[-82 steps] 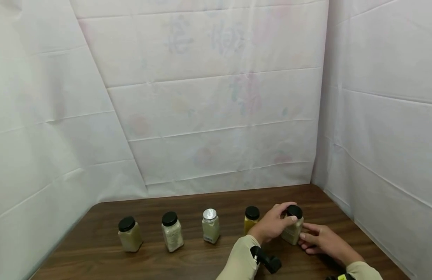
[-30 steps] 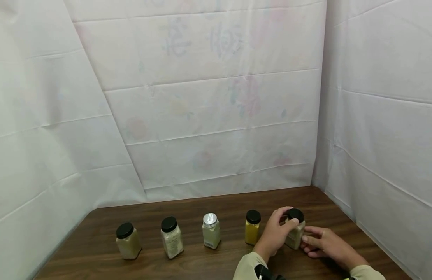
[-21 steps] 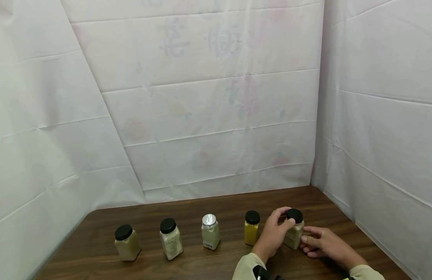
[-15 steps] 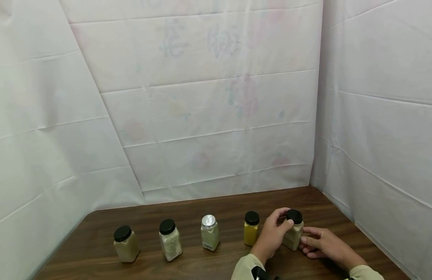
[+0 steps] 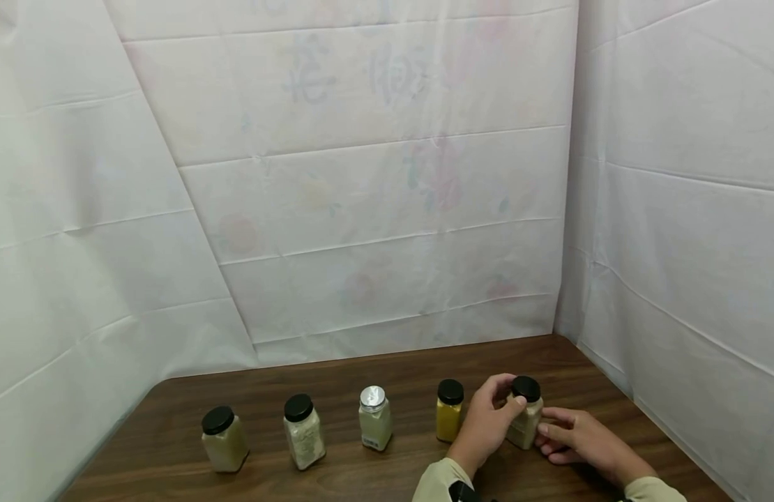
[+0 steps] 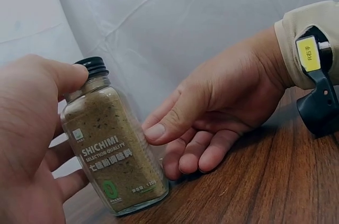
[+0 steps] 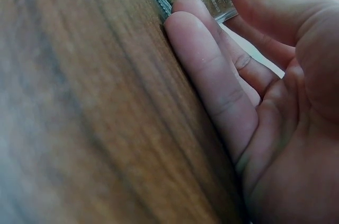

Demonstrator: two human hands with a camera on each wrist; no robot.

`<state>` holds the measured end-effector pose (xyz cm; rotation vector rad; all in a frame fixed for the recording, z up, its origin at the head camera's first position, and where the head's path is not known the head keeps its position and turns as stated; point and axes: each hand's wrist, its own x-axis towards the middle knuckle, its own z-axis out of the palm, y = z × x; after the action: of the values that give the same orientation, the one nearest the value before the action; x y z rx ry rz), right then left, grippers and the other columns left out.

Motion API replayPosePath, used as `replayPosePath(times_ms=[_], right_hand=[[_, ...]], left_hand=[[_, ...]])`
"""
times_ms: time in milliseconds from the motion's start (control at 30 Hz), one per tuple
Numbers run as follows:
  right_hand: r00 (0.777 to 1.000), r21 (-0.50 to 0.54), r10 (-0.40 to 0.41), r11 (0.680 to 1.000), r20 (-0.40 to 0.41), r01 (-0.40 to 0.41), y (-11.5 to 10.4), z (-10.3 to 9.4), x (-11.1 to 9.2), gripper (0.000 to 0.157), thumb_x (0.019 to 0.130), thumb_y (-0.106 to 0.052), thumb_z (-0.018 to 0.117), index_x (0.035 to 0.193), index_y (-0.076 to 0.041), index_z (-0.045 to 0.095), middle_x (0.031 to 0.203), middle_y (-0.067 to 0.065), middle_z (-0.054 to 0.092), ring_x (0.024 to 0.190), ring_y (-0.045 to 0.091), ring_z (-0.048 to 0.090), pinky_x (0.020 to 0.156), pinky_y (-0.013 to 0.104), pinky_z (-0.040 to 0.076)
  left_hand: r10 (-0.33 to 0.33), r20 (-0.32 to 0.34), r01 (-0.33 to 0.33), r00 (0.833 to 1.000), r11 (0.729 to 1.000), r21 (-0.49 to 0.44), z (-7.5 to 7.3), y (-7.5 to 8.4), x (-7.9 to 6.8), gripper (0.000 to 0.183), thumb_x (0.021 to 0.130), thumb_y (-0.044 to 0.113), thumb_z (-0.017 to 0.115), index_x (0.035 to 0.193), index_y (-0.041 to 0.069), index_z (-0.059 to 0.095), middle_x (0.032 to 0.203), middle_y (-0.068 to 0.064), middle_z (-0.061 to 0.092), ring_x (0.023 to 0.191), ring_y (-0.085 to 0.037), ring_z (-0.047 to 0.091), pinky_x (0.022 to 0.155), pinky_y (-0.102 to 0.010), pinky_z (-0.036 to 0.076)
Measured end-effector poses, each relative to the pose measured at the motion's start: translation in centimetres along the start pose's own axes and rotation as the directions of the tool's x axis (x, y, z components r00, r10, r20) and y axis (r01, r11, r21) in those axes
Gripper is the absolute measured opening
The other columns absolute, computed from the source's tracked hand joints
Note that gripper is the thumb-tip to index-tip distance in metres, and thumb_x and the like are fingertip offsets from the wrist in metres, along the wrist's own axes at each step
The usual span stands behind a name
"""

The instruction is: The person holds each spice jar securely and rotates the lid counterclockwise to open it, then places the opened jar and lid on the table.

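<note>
A clear glass jar of shichimi seasoning (image 5: 524,427), brown-speckled with a black lid, stands on the table at the right of the row. My left hand (image 5: 484,425) grips it from the left, thumb by the lid and the other fingers round the far side. In the left wrist view, white "SHICHIMI" lettering marks the jar's front. Low on its right side, my right hand (image 5: 588,443) holds the jar between thumb and index finger. The right wrist view shows that thumb (image 7: 265,9) on a face with fine print, the lower fingers near the tabletop.
Left of the hands stand a yellow-filled jar (image 5: 448,418), a silver-lidded jar (image 5: 376,427), a pale-filled jar (image 5: 306,439) and a brownish jar (image 5: 226,446). All rest on a dark wooden table (image 5: 337,481). White sheets (image 5: 387,209) hang behind and at both sides.
Since the earliest frame my left forearm has drawn lower, uncovering more of the yellow jar. Both hands stay on the shichimi jar. The whole view has shifted slightly.
</note>
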<state>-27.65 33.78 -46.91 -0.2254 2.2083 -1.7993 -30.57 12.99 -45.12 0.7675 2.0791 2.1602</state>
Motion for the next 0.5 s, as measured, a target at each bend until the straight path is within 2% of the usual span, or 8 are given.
replayPosePath(times_ms=[167,300,500], right_hand=[[1.0,0.002,0.007,1.0,-0.011,-0.006,0.0,-0.1,-0.28,0.068,0.093,-0.027,0.056,0.137,0.016,0.026,0.096,0.013,0.063,0.089,0.026,0.061,0.075,0.041,0.052],[1.0,-0.003,-0.001,1.0,-0.016,0.001,-0.03,-0.11,-0.32,0.068,0.094,-0.027,0.055,0.136,0.016,0.026,0.096,0.013,0.063,0.089,0.026,0.062,0.075,0.041,0.052],[1.0,-0.002,-0.004,1.0,-0.018,0.004,-0.03,0.06,-0.16,0.069,0.093,-0.029,0.056,0.137,0.016,0.025,0.097,0.013,0.063,0.089,0.027,0.062,0.076,0.04,0.052]], left_hand=[[-0.005,-0.024,0.005,1.0,1.0,0.004,0.29,0.12,-0.03,0.029,0.087,0.022,0.065,0.115,0.026,0.057,0.111,0.012,0.057,0.105,-0.008,0.053,0.086,-0.028,0.044],[0.003,-0.035,-0.002,0.999,1.0,0.026,0.29,0.2,0.0,0.031,0.086,0.024,0.066,0.116,0.026,0.056,0.112,0.013,0.058,0.106,-0.007,0.053,0.087,-0.028,0.043],[-0.007,-0.011,0.008,1.0,0.997,0.08,0.03,0.27,-0.14,0.034,0.088,0.031,0.063,0.121,0.031,0.056,0.114,0.014,0.057,0.105,-0.005,0.052,0.086,-0.028,0.044]])
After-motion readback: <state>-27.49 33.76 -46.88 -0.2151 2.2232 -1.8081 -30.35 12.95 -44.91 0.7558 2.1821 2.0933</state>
